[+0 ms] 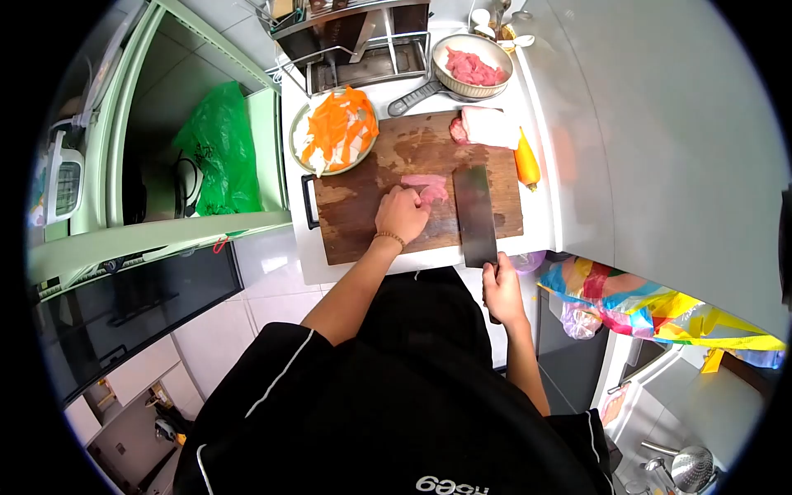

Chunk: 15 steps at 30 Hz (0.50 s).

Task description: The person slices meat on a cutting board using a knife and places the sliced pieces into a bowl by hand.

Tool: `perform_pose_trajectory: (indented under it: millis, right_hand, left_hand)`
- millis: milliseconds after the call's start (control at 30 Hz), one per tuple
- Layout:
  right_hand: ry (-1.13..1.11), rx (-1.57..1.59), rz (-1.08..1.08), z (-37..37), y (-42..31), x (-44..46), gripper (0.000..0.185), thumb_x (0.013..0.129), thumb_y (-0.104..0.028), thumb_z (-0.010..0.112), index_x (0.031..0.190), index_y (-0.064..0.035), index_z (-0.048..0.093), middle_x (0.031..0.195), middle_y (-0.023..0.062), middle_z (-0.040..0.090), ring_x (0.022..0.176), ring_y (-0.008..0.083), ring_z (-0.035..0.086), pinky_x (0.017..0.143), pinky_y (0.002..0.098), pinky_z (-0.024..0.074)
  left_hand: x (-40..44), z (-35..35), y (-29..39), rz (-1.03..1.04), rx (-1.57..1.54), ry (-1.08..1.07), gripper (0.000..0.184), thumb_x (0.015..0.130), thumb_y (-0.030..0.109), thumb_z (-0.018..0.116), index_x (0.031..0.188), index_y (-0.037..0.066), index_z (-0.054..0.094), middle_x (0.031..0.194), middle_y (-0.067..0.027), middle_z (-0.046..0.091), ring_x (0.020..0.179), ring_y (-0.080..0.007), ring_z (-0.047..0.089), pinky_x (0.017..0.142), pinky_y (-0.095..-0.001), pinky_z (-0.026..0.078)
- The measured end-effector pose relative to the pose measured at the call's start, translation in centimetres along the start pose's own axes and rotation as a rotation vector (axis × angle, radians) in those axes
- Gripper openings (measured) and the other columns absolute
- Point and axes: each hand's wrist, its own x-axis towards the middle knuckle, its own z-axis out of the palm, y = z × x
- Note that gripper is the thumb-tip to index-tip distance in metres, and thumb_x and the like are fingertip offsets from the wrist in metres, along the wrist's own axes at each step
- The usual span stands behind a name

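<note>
On the wooden cutting board [375, 235] lies a small piece of raw pink meat [429, 188]. My left hand [402, 214] is at its near-left side, fingers curled with the tips on the meat. In my right hand [504, 290] is the handle of a cleaver [475, 210]. Its wide dark blade lies over the right half of the board, apart from the meat. A larger slab of meat with pale fat [488, 126] rests at the board's upper right corner. Beside it is a carrot [526, 162].
A plate [294, 136] of orange and white slices stands at the board's upper left. Sliced meat fills a pan [440, 58] behind the board. A metal rack [363, 62] is at the back, a green plastic bag [221, 153] at left, a grey wall panel [660, 148] at right.
</note>
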Motion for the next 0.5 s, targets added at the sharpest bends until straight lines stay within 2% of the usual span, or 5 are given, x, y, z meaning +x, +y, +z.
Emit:
perform_pose_trajectory:
  millis: [133, 233, 367, 433, 500]
  right_hand:
    - [0.056, -0.018, 0.028, 1.7, -0.6, -1.4, 0.016, 0.104, -0.013, 0.053, 0.106, 0.0025, 0.052, 0.075, 0.0224, 0.062, 0.068, 0.04, 0.063, 0.068, 0.0477, 0.0505]
    - [0.11, -0.076, 0.041, 3.2, -0.7, -1.8, 0.015, 0.104, -0.013, 0.053, 0.106, 0.0021, 0.053, 0.077, 0.0236, 0.064, 0.071, 0.0413, 0.065, 0.07, 0.0488, 0.0514]
    - [0.203, -0.229, -0.031, 4.5, -2.5, -2.4, 0.015, 0.103, -0.013, 0.052, 0.107, 0.002, 0.053, 0.085, 0.0296, 0.068, 0.086, 0.0519, 0.067, 0.076, 0.0563, 0.0512]
    - [0.22, -0.255, 0.018, 5.2, -3.8, -2.7, 0.017, 0.103, -0.015, 0.052, 0.109, 0.0013, 0.052, 0.087, 0.0318, 0.069, 0.089, 0.0552, 0.065, 0.077, 0.0602, 0.05]
    - [0.238, -0.33, 0.041, 5.9, -3.9, -2.9, 0.018, 0.103, -0.016, 0.053, 0.11, 0.0005, 0.051, 0.086, 0.0323, 0.068, 0.088, 0.055, 0.066, 0.078, 0.061, 0.0499]
  left_hand:
    - [1.0, -2.6, 1.0, -0.121, -0.115, -0.152, 0.026, 0.086, 0.031, 0.078, 0.084, 0.006, 0.071, 0.09, -0.0183, 0.074, 0.091, -0.0424, 0.07, 0.083, -0.0512, 0.055]
    - [1.4, -1.1, 0.0, -0.012, -0.119, -0.037, 0.025, 0.085, 0.028, 0.08, 0.085, 0.006, 0.068, 0.086, -0.0177, 0.074, 0.086, -0.0436, 0.07, 0.079, -0.0541, 0.055]
    - [1.9, -1.6, -1.6, 0.057, -0.096, -0.04, 0.029, 0.083, 0.027, 0.082, 0.094, 0.006, 0.067, 0.089, -0.0193, 0.074, 0.091, -0.0432, 0.07, 0.081, -0.0541, 0.054]
    - [2.5, -3.4, -2.5, 0.199, -0.046, 0.009, 0.025, 0.085, 0.024, 0.08, 0.097, 0.007, 0.067, 0.103, -0.0178, 0.069, 0.099, -0.0403, 0.066, 0.086, -0.0506, 0.053]
    - [3.0, -4.7, -3.3, 0.421, -0.002, 0.062, 0.018, 0.088, 0.02, 0.076, 0.097, 0.008, 0.066, 0.105, -0.0144, 0.065, 0.099, -0.0378, 0.063, 0.087, -0.0486, 0.053]
